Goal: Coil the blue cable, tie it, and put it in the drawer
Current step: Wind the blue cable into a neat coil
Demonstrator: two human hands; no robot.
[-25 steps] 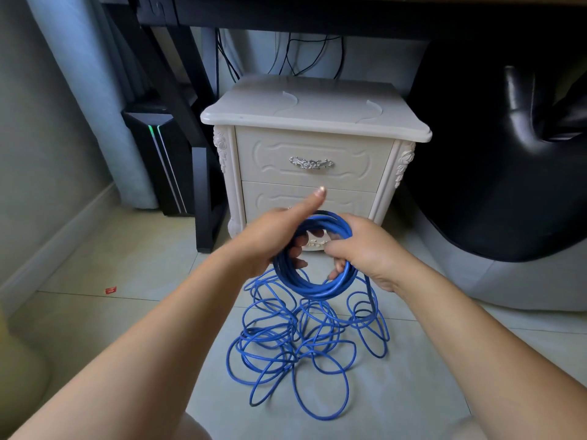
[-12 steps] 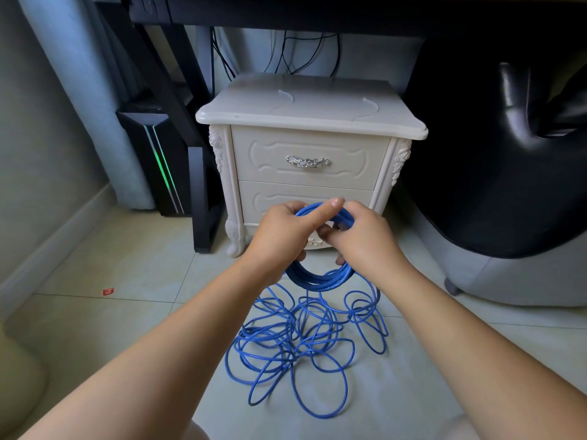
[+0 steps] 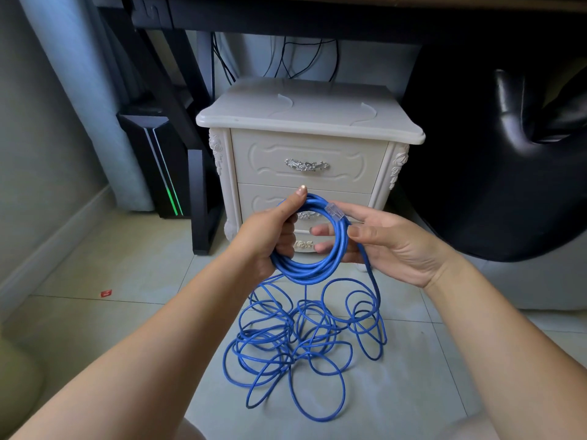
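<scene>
Hands hold part of the blue cable [image 3: 305, 268] up in the air as a small round ring of many turns. The left hand [image 3: 270, 231] grips the left side of the ring, its fingers curled round the turns and its thumb pointing up over the top. The right hand [image 3: 392, 244] pinches the right side, thumb on the front and fingers behind. A clear plug [image 3: 335, 213] at the cable's end lies on the top right of the ring, just by the right hand's fingers. From that hand one strand drops down to the floor [image 3: 127, 268]. The rest of the cable lies there in a big loose mess of loops, right under the ring. Behind the hands stands a white cabinet [image 3: 309, 114]. Its top drawer [image 3: 276, 154] is closed and has a silver handle [image 3: 305, 165]. The lower drawer [image 3: 254, 200] is closed too and partly hidden by the hands. A black box with a green light [image 3: 157, 163] stands to the left of the cabinet. A black chair [image 3: 508, 160] is on the right. A tiny red scrap [image 3: 106, 293] lies on the floor at the left.
</scene>
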